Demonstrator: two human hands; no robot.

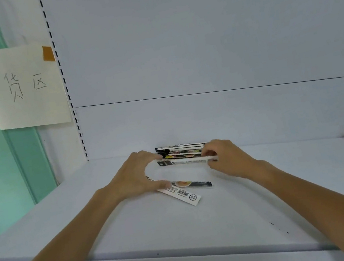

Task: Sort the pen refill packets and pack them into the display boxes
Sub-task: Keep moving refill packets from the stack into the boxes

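Near the back edge of the pale grey metal shelf, the left hand and right hand pinch both ends of a stack of thin black-and-white refill packets, probably to square it up, while two loose packets lie just in front.

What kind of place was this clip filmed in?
Probably a shop's stockroom or restocking corner: a white metal shelf with a slotted upright, a handwritten paper sign taped beside it, and barcoded refill packets.
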